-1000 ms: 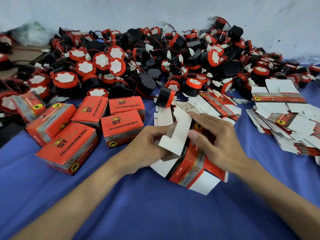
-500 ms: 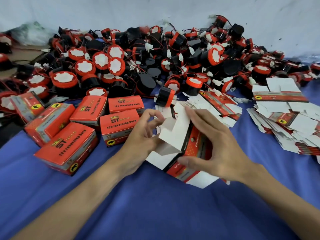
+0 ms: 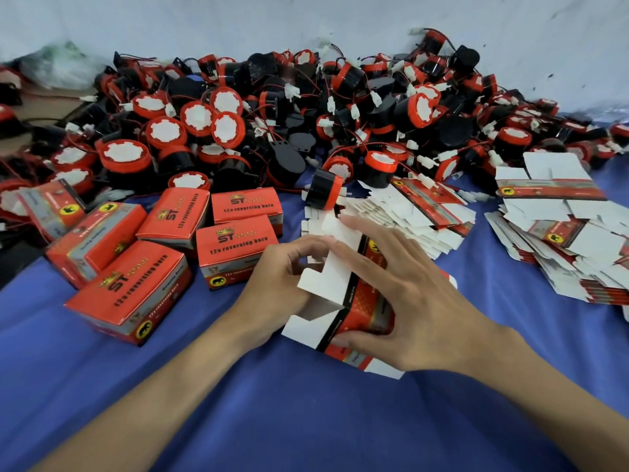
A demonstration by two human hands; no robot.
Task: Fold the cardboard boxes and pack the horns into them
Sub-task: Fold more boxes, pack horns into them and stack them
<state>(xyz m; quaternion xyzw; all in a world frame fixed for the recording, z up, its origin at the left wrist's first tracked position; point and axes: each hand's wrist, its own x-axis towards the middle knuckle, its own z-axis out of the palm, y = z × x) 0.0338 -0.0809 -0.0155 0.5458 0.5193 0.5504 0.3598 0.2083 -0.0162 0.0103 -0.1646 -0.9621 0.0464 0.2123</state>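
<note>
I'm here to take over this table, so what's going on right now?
A person is folding a flat carton into a box on the blue cloth. The left hand works its white flaps while the right hand grips its red body. Closed boxes sit to the left, loose horns are heaped behind, and flat cartons wait on the right.

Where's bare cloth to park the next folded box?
Free: blue cloth in front of the closed boxes, around the forearms, and right of the right hand below the flat stack. Crowded: horn pile behind.
</note>
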